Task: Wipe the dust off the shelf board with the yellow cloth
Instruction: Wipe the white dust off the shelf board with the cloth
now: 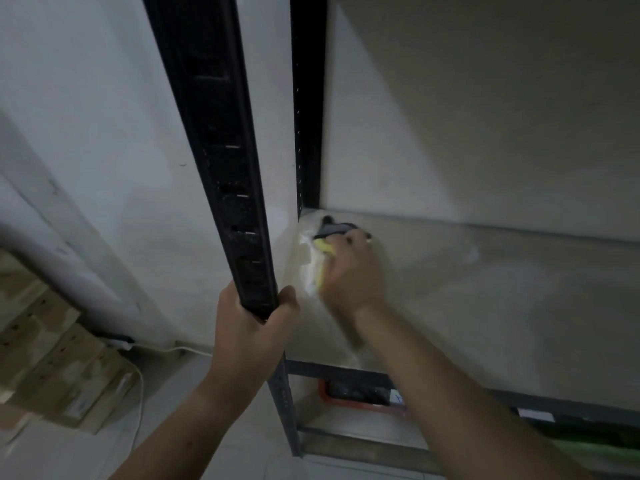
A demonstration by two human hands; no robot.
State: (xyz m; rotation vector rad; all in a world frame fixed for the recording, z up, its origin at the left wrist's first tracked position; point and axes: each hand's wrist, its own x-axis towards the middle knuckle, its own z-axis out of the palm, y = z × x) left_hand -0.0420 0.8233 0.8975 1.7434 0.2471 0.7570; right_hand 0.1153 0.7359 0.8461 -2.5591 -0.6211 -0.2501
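Item 1. Small, soft yellow cloth [323,252]: bunched under the palm at the back left corner of the board, only its left edge showing. The view is motion-blurred.

Item 2. Pale, flat shelf board [485,306]: smooth, with a whitish smear just left of the cloth. The wide span to the right looks unwiped.

Item 3. Right hand [353,271]: fingers curled over the cloth, gripping it and pressing it to the board.

Item 4. Small dark grey-black object [334,227]: lies in the corner, touching or just beyond the fingertips. What it is cannot be told.

Item 5. Left hand [249,327]: wrapped round the black slotted metal front upright [221,150], steadying the frame.

Item 6. Red-rimmed tray [360,398] on the tier below. Brown cardboard boxes [59,358] and a white cable [138,393] are on the floor to the left.

Risks, as judged:
- A forward stroke could push the dark object into the gap by the black rear upright [306,116], or off the end.
- Dust swept over the front edge would land in the tray.
- A bunched cloth cleans a narrow track and may leave streaks.
- A hard pull on the front upright could rock the frame.
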